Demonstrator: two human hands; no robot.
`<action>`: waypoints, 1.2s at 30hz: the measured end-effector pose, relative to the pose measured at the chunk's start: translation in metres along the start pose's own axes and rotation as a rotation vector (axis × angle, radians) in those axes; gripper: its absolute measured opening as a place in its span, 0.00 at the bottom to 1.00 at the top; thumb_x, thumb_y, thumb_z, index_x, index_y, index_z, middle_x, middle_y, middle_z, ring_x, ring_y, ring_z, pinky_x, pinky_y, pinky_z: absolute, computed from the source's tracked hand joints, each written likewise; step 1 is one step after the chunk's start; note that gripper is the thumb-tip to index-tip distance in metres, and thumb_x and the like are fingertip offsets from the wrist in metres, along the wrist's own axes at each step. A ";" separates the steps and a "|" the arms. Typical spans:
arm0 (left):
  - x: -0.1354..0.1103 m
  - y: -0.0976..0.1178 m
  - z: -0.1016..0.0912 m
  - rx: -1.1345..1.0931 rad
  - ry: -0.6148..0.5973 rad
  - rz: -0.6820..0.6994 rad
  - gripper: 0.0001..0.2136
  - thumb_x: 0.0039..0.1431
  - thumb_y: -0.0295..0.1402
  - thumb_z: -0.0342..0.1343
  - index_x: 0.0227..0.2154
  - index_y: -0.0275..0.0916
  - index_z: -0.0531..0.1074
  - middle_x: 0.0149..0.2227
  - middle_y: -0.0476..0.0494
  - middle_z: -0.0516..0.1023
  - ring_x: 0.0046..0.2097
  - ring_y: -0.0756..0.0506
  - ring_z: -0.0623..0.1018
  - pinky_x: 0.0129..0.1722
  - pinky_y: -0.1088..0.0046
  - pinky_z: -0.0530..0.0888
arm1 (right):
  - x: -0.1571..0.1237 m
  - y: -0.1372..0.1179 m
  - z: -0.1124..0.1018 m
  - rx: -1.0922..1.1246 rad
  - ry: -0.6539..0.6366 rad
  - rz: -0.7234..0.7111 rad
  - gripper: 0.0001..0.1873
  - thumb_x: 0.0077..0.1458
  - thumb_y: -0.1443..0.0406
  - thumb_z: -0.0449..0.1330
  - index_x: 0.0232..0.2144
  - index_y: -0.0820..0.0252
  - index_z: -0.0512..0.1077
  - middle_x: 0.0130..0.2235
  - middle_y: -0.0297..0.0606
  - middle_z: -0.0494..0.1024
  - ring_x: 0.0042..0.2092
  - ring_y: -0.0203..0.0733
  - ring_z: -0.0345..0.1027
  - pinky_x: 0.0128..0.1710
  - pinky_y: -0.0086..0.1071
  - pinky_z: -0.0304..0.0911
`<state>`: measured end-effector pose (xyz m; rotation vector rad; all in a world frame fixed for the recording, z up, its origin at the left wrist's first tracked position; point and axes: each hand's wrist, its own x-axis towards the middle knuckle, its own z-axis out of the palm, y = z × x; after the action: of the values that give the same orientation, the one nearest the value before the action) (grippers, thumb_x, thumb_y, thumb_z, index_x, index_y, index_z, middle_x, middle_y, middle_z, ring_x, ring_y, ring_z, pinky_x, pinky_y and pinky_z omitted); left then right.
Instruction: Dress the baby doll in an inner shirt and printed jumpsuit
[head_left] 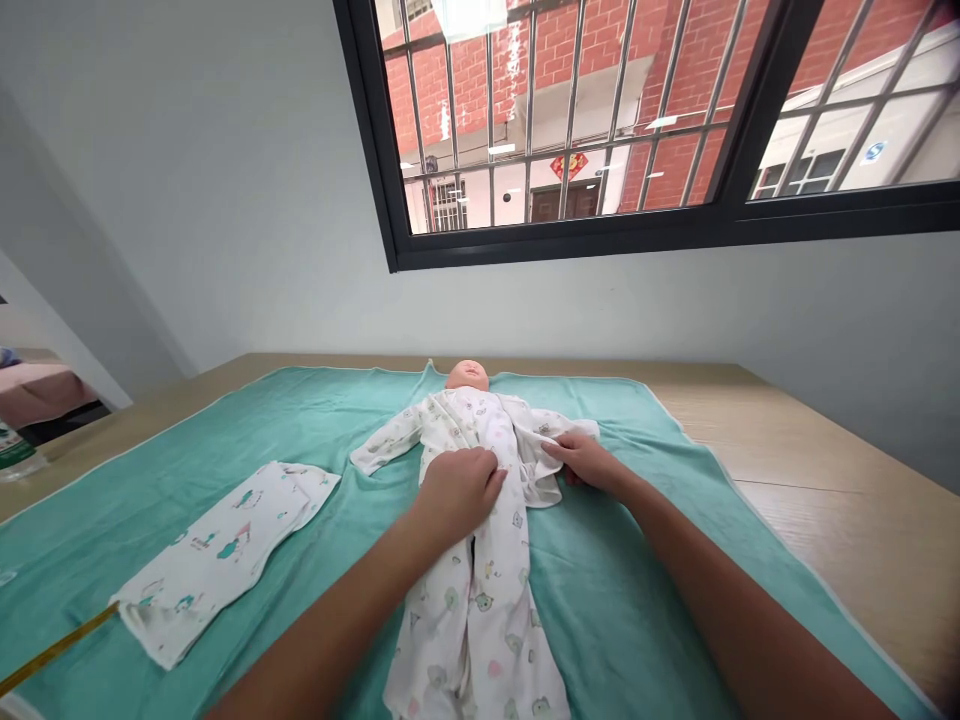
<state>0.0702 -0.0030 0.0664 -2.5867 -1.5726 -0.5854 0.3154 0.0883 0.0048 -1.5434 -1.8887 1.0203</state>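
A baby doll [468, 375] lies on its back on a green blanket [630, 600], its head toward the wall. It wears a white patterned baby outfit [495, 610] with long legs stretching toward me. My left hand [459, 490] is closed at the middle of the outfit, fingers pinched on the fabric over the doll's belly. At the doll's side, my right hand [585, 460] pinches the edge of the white cloth near the sleeve [551, 425]. The opposite sleeve [386, 445] is spread out flat. The doll's arms and body are hidden under the fabric.
A folded white printed garment [225, 550] lies on the blanket at left, with a yellow measuring tape [56, 650] by its lower corner. Part of a bottle [16, 455] shows at the far left. A wooden table [810, 480] runs beneath, against a wall below a barred window [562, 120].
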 end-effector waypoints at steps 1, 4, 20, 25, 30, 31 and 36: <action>-0.002 0.000 0.004 0.014 0.026 0.000 0.14 0.65 0.38 0.45 0.24 0.40 0.66 0.27 0.48 0.74 0.29 0.47 0.71 0.27 0.71 0.56 | -0.002 -0.003 -0.001 -0.010 0.068 -0.003 0.24 0.53 0.44 0.51 0.25 0.59 0.65 0.20 0.30 0.68 0.22 0.35 0.62 0.23 0.28 0.55; -0.009 -0.004 0.012 -0.014 0.080 -0.024 0.15 0.66 0.38 0.44 0.24 0.41 0.65 0.27 0.48 0.74 0.28 0.47 0.71 0.27 0.70 0.56 | -0.009 -0.019 -0.003 -0.005 0.460 -0.065 0.23 0.54 0.44 0.51 0.27 0.58 0.66 0.23 0.32 0.69 0.27 0.37 0.63 0.27 0.30 0.56; -0.018 -0.019 0.030 -0.073 0.293 -0.110 0.10 0.53 0.21 0.49 0.37 0.40 0.66 0.39 0.42 0.71 0.41 0.42 0.70 0.38 0.64 0.65 | 0.100 -0.183 0.059 -0.324 0.203 -0.055 0.13 0.49 0.58 0.60 0.19 0.60 0.71 0.25 0.37 0.74 0.31 0.40 0.68 0.29 0.30 0.56; -0.019 -0.018 0.026 0.049 0.266 -0.195 0.09 0.52 0.22 0.52 0.37 0.39 0.67 0.41 0.38 0.70 0.43 0.37 0.68 0.39 0.58 0.63 | 0.113 -0.192 0.068 -0.400 0.158 -0.082 0.06 0.44 0.63 0.63 0.20 0.59 0.73 0.27 0.37 0.76 0.32 0.40 0.68 0.29 0.28 0.56; -0.018 -0.024 0.028 0.033 0.265 -0.197 0.05 0.59 0.25 0.49 0.33 0.39 0.68 0.35 0.40 0.71 0.40 0.39 0.68 0.37 0.60 0.61 | 0.115 -0.188 0.061 -0.397 0.188 -0.107 0.08 0.50 0.68 0.57 0.23 0.62 0.75 0.27 0.39 0.76 0.29 0.36 0.67 0.27 0.27 0.55; -0.018 -0.024 0.029 0.030 0.263 -0.192 0.06 0.59 0.25 0.48 0.32 0.40 0.68 0.35 0.40 0.71 0.40 0.39 0.68 0.37 0.60 0.61 | 0.115 -0.187 0.060 -0.399 0.195 -0.106 0.08 0.50 0.69 0.57 0.24 0.63 0.75 0.27 0.39 0.76 0.29 0.36 0.67 0.27 0.27 0.55; -0.021 -0.020 0.026 0.048 0.270 -0.211 0.09 0.53 0.23 0.52 0.37 0.40 0.67 0.41 0.40 0.70 0.43 0.38 0.68 0.39 0.59 0.61 | 0.109 -0.185 0.063 -0.414 0.192 -0.113 0.09 0.49 0.60 0.61 0.25 0.60 0.75 0.30 0.39 0.77 0.34 0.40 0.69 0.28 0.28 0.56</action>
<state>0.0520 -0.0048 0.0323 -2.2096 -1.7500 -0.8601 0.1301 0.1641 0.1057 -1.6612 -2.1077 0.4286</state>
